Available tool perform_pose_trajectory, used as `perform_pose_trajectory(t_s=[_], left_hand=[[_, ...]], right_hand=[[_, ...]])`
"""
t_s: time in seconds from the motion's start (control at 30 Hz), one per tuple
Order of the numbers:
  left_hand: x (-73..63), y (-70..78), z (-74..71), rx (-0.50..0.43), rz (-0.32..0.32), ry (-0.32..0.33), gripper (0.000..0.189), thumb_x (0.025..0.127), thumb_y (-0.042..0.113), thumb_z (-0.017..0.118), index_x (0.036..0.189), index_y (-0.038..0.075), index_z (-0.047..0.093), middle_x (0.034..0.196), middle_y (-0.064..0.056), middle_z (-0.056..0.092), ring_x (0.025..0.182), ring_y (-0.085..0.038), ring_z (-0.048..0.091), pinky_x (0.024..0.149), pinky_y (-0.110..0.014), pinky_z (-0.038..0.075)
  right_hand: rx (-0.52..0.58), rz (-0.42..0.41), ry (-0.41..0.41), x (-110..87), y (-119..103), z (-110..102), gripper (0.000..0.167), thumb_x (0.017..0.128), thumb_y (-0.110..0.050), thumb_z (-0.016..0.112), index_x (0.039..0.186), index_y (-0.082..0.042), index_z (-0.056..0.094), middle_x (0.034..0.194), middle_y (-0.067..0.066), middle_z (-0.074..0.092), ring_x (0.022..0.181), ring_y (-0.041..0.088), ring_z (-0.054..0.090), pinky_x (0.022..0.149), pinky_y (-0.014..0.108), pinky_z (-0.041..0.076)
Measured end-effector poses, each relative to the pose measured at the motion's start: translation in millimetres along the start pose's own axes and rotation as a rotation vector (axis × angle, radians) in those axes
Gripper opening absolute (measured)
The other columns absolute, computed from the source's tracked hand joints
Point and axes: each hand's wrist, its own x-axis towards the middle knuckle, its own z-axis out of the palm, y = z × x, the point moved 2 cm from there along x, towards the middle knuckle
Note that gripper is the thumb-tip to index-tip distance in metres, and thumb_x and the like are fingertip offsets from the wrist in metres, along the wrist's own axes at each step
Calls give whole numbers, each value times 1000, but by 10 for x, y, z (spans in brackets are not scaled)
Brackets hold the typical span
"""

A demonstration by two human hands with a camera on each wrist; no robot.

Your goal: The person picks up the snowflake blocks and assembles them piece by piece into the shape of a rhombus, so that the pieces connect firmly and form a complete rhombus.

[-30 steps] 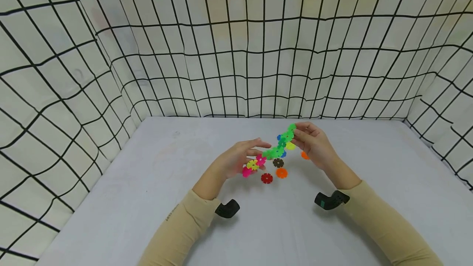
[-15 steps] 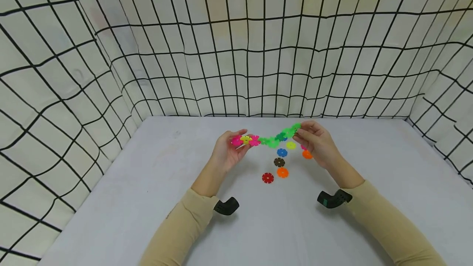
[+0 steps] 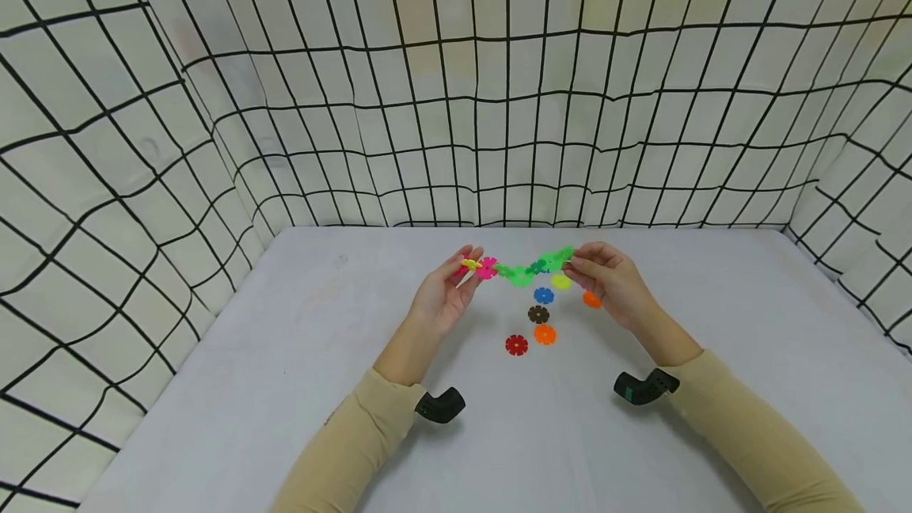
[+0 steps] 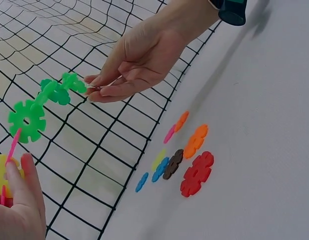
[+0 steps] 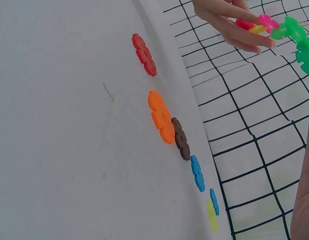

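Note:
A chain of interlocking flower-shaped plastic discs is stretched between both hands above the table, sagging a little in the middle. Its left end is pink and yellow, and the rest is several green discs. My left hand holds the pink-and-yellow end, thumb and fingers on the yellow disc. At the other end, my right hand pinches the last green disc between thumb and fingertips. In the right wrist view only a strip of the right hand shows.
Loose discs lie on the white table below the chain: red, orange, brown, blue and yellow. Another orange disc and a pink one lie near the right hand. Black netting stands behind.
My left hand has risen from low beside the chain, lifting the pink-and-yellow end, so the slanting chain now hangs nearly level. Lately that end has turned edge-on. The right hand has barely moved.

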Motion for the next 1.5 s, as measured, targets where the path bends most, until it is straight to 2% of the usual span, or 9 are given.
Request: perform_pose_trajectory(t_s=[0.17, 0.37, 0.43, 0.63, 0.73, 0.87, 1.23, 1.33, 1.5], left_hand=[[-5, -27, -10, 55, -20, -4, 20, 111, 12, 44, 128, 5, 49, 124, -5, 69, 99, -23, 69, 85, -27, 58], [-5, -52, -11, 91, -34, -6, 24, 111, 14, 45, 133, 6, 45, 148, -10, 55, 103, -25, 68, 86, -28, 58], [-5, -55, -13, 91, -27, -9, 23, 111, 14, 45, 132, 6, 45, 148, -11, 55, 101, -24, 69, 86, -29, 58], [-7, -59, -27, 84, -6, -5, 13, 111, 13, 44, 122, 7, 43, 136, -10, 62, 96, -24, 71, 86, -32, 58], [-8, -64, -36, 57, 4, 5, 8, 111, 11, 44, 117, 7, 43, 127, -9, 66, 94, -25, 71, 84, -34, 59], [-11, -72, -50, 18, 12, 22, 3, 110, 10, 44, 110, 7, 43, 114, -8, 70, 93, -27, 71, 84, -36, 59], [6, -81, -40, -8, 31, 52, 4, 108, 8, 47, 104, 7, 45, 114, -10, 65, 96, -27, 66, 82, -38, 60], [11, -93, -33, -1, 36, 67, 4, 108, 9, 49, 108, 7, 46, 117, -10, 61, 99, -25, 64, 82, -39, 59], [18, -103, -29, 7, 50, 80, 6, 107, 8, 52, 111, 7, 47, 109, -9, 57, 101, -24, 64, 84, -42, 58]], right_hand=[[-41, 32, 16, -6, -19, -22, 25, 103, 8, 51, 99, -10, 68, 98, 4, 69, 93, 14, 73, 88, 25, 56], [-229, 64, 52, -10, -77, -146, 14, 103, 0, 58, 105, -10, 67, 101, 0, 70, 96, 11, 71, 90, 22, 54], [-329, 83, 60, -12, -92, -214, 10, 103, -4, 60, 112, -5, 65, 105, 1, 70, 98, 10, 71, 91, 22, 54], [-709, 198, 48, 6, -113, -418, 39, 104, -14, 61, 132, 12, 55, 121, 17, 67, 98, 17, 67, 88, 23, 55], [-881, 265, 5, 24, -105, -492, 39, 103, -16, 62, 131, 11, 59, 113, 19, 67, 90, 22, 62, 80, 24, 55], [-1023, 357, -47, 63, -78, -553, 36, 101, -20, 66, 127, 6, 64, 98, 11, 65, 79, 21, 56, 71, 28, 48], [-1263, 422, -115, 170, -75, -529, 35, 92, -23, 76, 112, 1, 60, 89, 9, 56, 73, 19, 53, 66, 30, 44], [-1285, 436, -114, 169, -80, -511, 36, 90, -23, 78, 110, 1, 60, 90, 9, 55, 74, 19, 52, 67, 30, 44], [-1283, 423, -120, 147, -86, -503, 34, 89, -19, 80, 107, 2, 60, 88, 9, 54, 74, 19, 52, 67, 30, 44]])
